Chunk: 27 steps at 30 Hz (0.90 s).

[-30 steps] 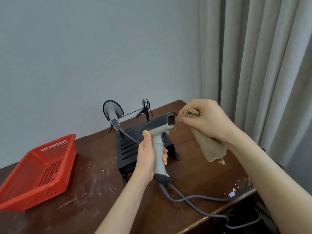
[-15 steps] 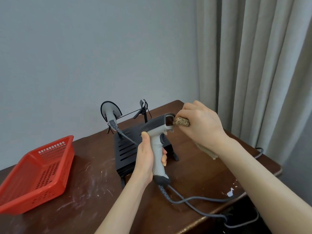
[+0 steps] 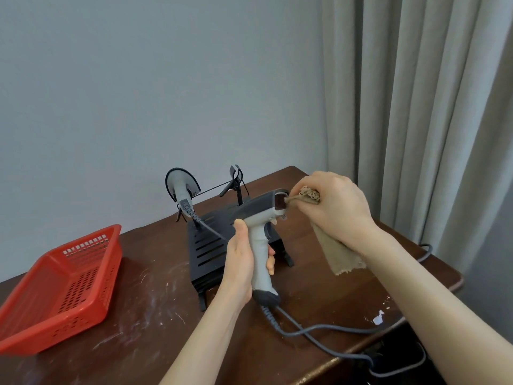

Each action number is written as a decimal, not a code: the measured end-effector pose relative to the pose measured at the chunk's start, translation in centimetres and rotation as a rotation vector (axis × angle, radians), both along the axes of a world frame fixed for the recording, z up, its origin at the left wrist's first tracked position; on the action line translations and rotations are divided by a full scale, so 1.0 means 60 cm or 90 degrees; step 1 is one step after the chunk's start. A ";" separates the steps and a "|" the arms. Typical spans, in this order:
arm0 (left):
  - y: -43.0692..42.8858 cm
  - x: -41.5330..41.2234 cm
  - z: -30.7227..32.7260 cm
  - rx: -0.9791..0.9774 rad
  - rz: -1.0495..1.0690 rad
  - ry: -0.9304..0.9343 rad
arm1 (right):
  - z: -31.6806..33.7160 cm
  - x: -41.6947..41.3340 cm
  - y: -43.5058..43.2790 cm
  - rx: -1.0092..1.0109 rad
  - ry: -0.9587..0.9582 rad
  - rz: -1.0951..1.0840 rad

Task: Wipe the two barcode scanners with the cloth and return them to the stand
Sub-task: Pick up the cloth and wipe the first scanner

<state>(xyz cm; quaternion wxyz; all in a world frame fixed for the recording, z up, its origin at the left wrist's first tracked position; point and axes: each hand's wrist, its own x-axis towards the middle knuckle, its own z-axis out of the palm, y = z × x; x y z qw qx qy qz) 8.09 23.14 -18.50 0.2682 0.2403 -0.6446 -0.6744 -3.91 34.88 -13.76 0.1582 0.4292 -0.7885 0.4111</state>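
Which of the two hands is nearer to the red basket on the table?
Left. The left hand grips the scanner, to the right of the red basket; the right hand holds the cloth farther right.

readable text: none | held scanner (image 3: 256, 210) | small label (image 3: 283, 217): too tiny to read

Held scanner (image 3: 258, 218): grey, dark top. Cloth (image 3: 337, 252): tan. Basket (image 3: 59, 287): red, perforated. Stand (image 3: 208, 248): black, slotted. Table (image 3: 152, 329): dark brown, white-scuffed.
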 end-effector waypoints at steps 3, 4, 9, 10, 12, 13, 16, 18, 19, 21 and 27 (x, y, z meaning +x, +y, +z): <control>0.000 0.001 -0.001 0.014 0.001 0.002 | 0.008 0.009 -0.002 -0.070 -0.100 0.159; 0.000 0.001 -0.001 0.021 -0.001 0.002 | 0.005 0.008 -0.004 -0.030 -0.090 0.136; 0.003 0.001 -0.002 0.024 0.000 0.001 | 0.007 0.003 -0.004 -0.072 -0.070 0.071; 0.003 0.001 -0.002 0.026 0.001 -0.003 | 0.013 0.008 -0.005 -0.118 -0.119 0.137; 0.003 0.001 -0.002 0.039 -0.002 -0.004 | 0.014 0.010 -0.010 -0.084 -0.108 0.172; 0.003 0.003 -0.002 0.048 -0.002 -0.008 | 0.008 0.006 -0.013 -0.016 -0.050 0.115; 0.000 0.010 0.001 0.089 0.000 -0.007 | -0.007 -0.017 -0.011 0.018 0.015 -0.043; -0.005 0.013 0.002 0.115 0.004 -0.005 | -0.012 -0.024 -0.009 -0.086 -0.112 -0.065; -0.007 0.014 0.002 0.126 0.007 -0.006 | -0.017 -0.027 -0.011 -0.120 -0.171 -0.079; -0.012 0.016 0.000 0.141 0.012 -0.013 | -0.035 -0.037 -0.015 -0.132 -0.281 -0.100; -0.013 0.016 -0.003 0.161 0.018 -0.027 | -0.092 -0.065 -0.023 0.105 -0.388 -0.089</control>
